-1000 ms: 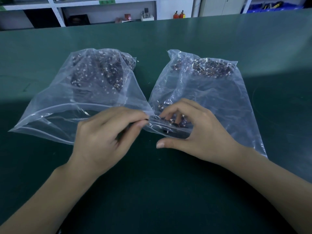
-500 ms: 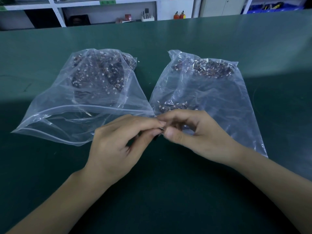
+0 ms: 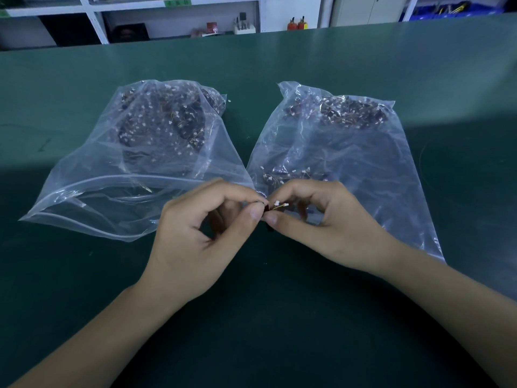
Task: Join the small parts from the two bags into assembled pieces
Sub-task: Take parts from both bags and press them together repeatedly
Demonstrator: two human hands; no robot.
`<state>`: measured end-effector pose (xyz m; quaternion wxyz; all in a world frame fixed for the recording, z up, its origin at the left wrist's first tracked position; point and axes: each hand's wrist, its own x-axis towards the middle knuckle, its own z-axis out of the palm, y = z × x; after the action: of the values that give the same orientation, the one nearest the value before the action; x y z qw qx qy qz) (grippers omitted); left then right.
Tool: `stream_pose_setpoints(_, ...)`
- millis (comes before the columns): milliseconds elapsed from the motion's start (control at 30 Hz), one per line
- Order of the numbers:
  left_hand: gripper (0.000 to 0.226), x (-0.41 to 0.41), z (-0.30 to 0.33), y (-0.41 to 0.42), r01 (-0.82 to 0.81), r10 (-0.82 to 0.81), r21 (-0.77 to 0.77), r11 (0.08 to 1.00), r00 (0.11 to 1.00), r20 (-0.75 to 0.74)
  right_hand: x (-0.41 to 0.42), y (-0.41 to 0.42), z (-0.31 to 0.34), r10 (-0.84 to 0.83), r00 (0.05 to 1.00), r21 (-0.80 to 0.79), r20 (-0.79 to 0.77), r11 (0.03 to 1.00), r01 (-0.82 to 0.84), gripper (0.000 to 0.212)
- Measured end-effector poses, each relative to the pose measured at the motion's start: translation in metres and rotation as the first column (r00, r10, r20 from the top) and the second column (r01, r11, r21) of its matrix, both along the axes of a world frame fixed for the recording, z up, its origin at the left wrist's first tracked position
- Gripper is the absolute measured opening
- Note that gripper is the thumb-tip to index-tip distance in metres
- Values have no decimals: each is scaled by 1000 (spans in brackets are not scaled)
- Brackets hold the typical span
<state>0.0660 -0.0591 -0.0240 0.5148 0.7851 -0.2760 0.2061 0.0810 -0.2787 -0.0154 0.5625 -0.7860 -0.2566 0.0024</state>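
Green mat covers the table (image 3: 363, 60). Head view: two clear plastic bags lie side by side on it, mouths toward the person, left bag (image 3: 84, 191) gaping open, right bag (image 3: 391, 169) flatter; both hold dark small parts with white connectors, heaped at the far ends, a few more near the right bag's mouth. Left hand (image 3: 195, 233) and right hand (image 3: 330, 228) meet between the bag mouths, thumb tips touching or nearly so. Each pinches with thumb and forefinger, other fingers curled. Between the tips sits a small dark part (image 3: 265, 210) with thin wires and white plugs (image 3: 279, 204); can't tell which hand holds which bit. Shelving (image 3: 179, 12) beyond the table's far edge
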Motion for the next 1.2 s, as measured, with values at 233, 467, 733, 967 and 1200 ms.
stream_pose_setpoints(233, 8, -4, -1, -6, 55, -84, -135, 989, 973, -215, 0, 4, 0, -7, 1000, 28, -13, 1000, 7, 21)
stream_pose_setpoints(467, 11, 3, 1, -1, 19, -88, -209, 978, 940, -329, 1, 0, -2, -54, 949, -135, 310, 986, 100, 38)
stream_pose_setpoints(733, 14, 4, 3, -2, -36, -74, -286, 958, 928, -366, 9, -4, -8, -16, 859, -266, 511, 948, 176, 26)
stream_pose_setpoints(967, 19, 3, 6, -6, -70, -78, -306, 949, 893, -444, 12, -6, -8, 37, 744, -292, 667, 932, 216, 14)
stream_pose_setpoints(1200, 19, 1, 9, -6, -2, -276, -443, 897, 779, -563, 10, -8, -6, 96, 763, -359, 640, 914, 187, 29)
